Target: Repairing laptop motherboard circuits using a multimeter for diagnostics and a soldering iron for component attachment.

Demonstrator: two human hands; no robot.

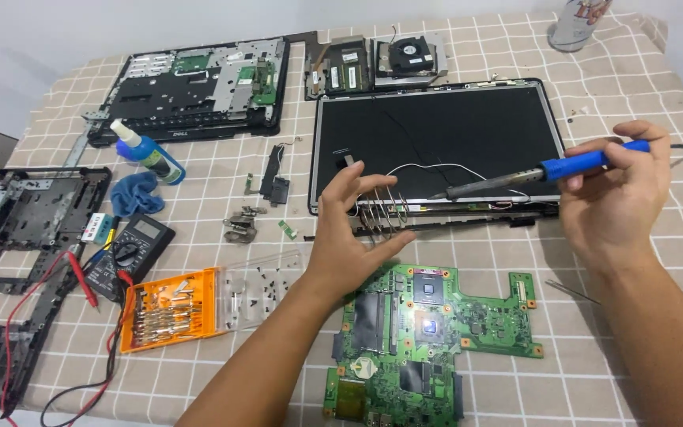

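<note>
Your right hand point(614, 194) has its fingers clamped on a blue soldering iron point(547, 170), tip aimed left over the lower edge of the screen panel point(436, 134). Your left hand point(349, 237) hovers with fingers spread apart and gripping nothing, over the panel's lower left corner, just above the loose white cable point(428, 168).

The laptop already lies in pieces. The green motherboard point(420, 340) sits bare near the table's front edge, just below the panel. The base shell point(199, 87) lies at the back left, the fan and heatsink point(405, 59) at the back edge, and black frame parts point(17, 237) along the left edge. I see no solder contact yet: the tip stands clear of the board.

To the left of the board are an orange bit case point(171, 308), loose screws point(266, 285), a multimeter point(128, 253) with red and black leads, a blue bottle point(148, 150) and a blue cloth point(134, 194). A can point(579, 24) stands at the back right corner. Your left forearm crosses the motherboard's left side.
</note>
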